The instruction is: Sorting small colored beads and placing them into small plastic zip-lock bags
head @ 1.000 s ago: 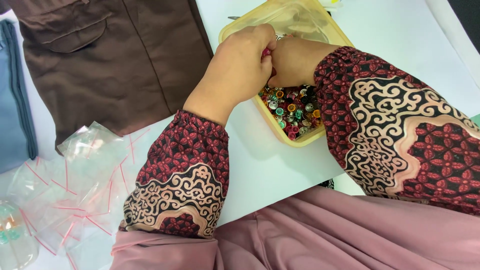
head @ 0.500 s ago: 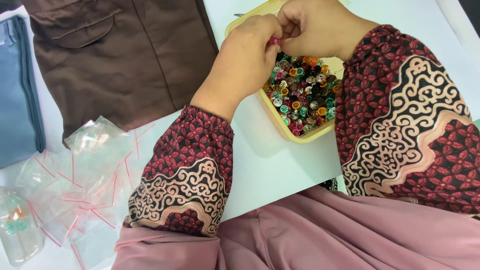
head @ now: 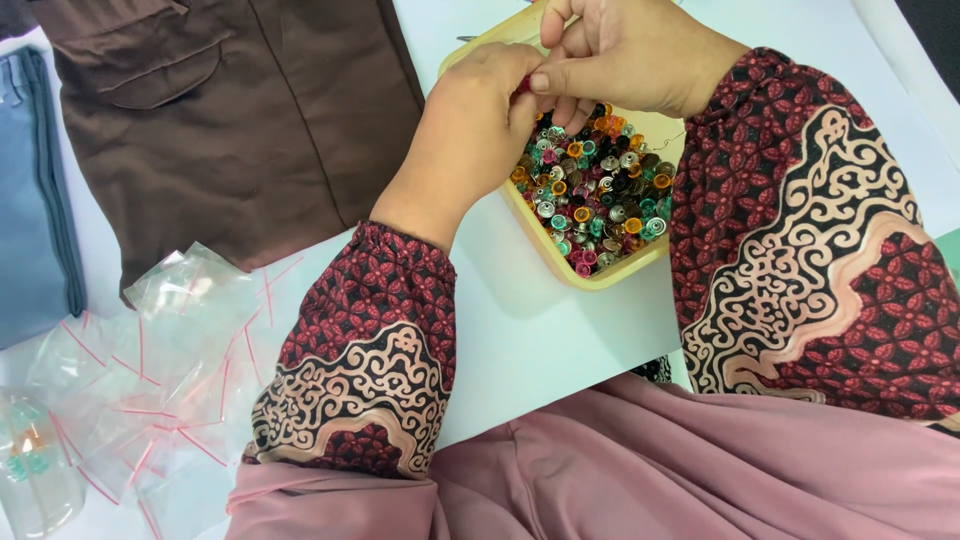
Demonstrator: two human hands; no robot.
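Above the shallow yellow plastic tray (head: 560, 262) of small multicoloured metal beads (head: 598, 195), upper centre of frame, we are pressing left hand (head: 472, 130) and right hand (head: 628, 52) fingertips together, pinching something small and red.

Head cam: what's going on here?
A person in patterned sleeves works over a yellow tray full of small coloured beads on a white table. Both hands meet above the tray: the left hand and right hand pinch something small and reddish between their fingertips; too small to tell what. A pile of small clear bags with red strips lies to the left, below a brown garment and a blue-grey one.
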